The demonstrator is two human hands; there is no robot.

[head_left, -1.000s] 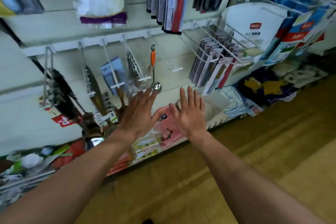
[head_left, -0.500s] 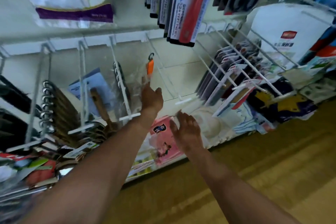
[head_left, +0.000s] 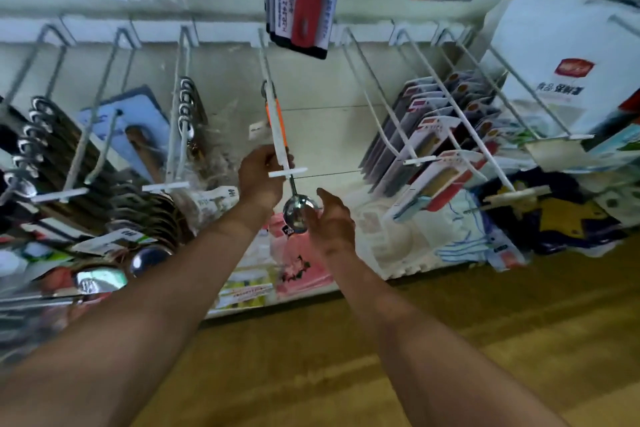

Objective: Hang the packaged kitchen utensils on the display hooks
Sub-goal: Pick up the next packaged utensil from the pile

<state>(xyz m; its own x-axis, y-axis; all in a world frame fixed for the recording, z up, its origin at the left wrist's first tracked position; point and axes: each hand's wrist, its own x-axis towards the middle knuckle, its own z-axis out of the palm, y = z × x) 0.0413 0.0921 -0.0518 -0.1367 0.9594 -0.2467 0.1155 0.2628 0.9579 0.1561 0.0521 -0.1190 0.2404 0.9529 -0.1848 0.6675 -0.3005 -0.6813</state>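
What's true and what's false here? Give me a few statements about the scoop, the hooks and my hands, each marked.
1. The scoop has an orange handle. True.
2. The scoop lies on the floor. False: it hangs from a white hook.
3. The right hand is beside the scoop's bowl. True.
4. The left hand hangs idle. False: it holds the scoop's handle.
5. The hooks further right are bare. False: those hooks carry carded packs.

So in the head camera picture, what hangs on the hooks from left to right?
Dark-handled utensils → blue card pack → bagged utensils with rings → orange-handled scoop → carded packs → white bag.
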